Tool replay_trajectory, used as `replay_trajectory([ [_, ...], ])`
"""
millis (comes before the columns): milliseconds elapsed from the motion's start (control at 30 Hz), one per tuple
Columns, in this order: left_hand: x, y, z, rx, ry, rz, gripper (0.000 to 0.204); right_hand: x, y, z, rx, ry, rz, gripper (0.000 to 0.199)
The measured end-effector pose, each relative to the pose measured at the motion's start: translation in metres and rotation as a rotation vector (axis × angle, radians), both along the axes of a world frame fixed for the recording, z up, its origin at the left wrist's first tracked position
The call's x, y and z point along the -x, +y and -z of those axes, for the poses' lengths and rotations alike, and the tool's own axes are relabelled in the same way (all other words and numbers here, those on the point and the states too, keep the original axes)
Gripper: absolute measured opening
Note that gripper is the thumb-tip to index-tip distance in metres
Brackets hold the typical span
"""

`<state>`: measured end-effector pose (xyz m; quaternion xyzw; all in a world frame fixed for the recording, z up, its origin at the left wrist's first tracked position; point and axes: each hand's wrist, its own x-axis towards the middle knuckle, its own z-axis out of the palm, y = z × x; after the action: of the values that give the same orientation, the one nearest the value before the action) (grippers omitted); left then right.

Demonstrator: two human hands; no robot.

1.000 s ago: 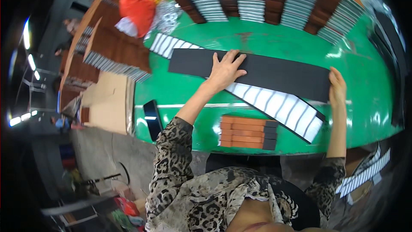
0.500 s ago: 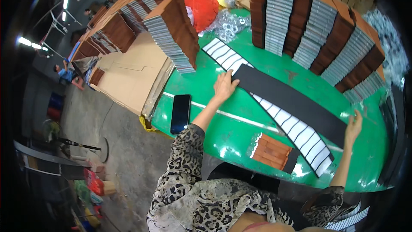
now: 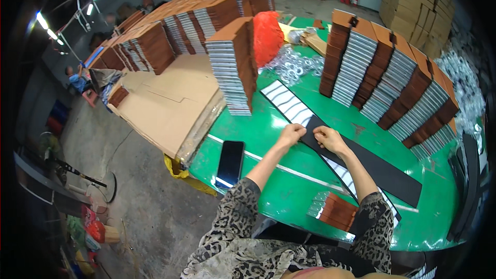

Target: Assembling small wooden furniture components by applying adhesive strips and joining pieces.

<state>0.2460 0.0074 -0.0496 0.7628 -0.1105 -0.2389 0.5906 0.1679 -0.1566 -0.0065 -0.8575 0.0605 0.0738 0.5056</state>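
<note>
A long flat black strip [image 3: 385,170] lies slantwise on the green tabletop. It crosses over a white strip with black lines [image 3: 287,104], whose far-left end and part of the near edge show. At the black strip's left end, my left hand [image 3: 292,134] is closed in a pinch on its corner. My right hand [image 3: 329,138] is close beside it, fingers curled and pinching at the same end; the fingertips partly hide the contact. A short stack of brown wood-look panels [image 3: 335,213] sits near the table's front edge, beside my right forearm.
A phone [image 3: 230,164] lies left of my left forearm. Tall stacks of brown panels [image 3: 380,62] stand along the far right, another stack [image 3: 231,67] at the far left. A red bag [image 3: 267,39] and clear plastic rings [image 3: 292,64] lie at the back. Cardboard [image 3: 170,98] adjoins the left.
My right hand has moved from the black strip's right end to its left end, next to my left hand. The view has shifted, showing more of the room's back.
</note>
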Motion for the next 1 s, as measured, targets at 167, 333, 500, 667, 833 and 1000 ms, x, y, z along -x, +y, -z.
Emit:
replay_trajectory([
  [167,0.008,0.007,0.000,0.015,0.153,0.005,0.025,0.004,0.000,0.025,-0.030,0.011,0.061,0.020],
  [333,-0.005,-0.001,0.015,0.113,0.120,-0.019,0.020,-0.002,-0.001,0.033,-0.026,-0.031,0.089,0.019],
  [500,0.000,0.013,-0.006,0.275,0.173,-0.048,0.019,-0.008,0.007,0.007,-0.291,0.131,0.118,0.023],
  [667,0.003,0.009,-0.004,0.270,0.231,0.012,0.019,-0.003,0.006,0.007,-0.291,0.179,0.183,0.022],
  [833,0.010,0.007,-0.003,0.308,0.278,0.040,0.018,0.002,0.002,0.009,-0.285,0.220,0.196,0.026],
  [1000,0.014,0.009,0.007,0.440,0.284,0.093,0.019,0.001,0.012,-0.003,-0.246,0.270,0.273,0.041],
])
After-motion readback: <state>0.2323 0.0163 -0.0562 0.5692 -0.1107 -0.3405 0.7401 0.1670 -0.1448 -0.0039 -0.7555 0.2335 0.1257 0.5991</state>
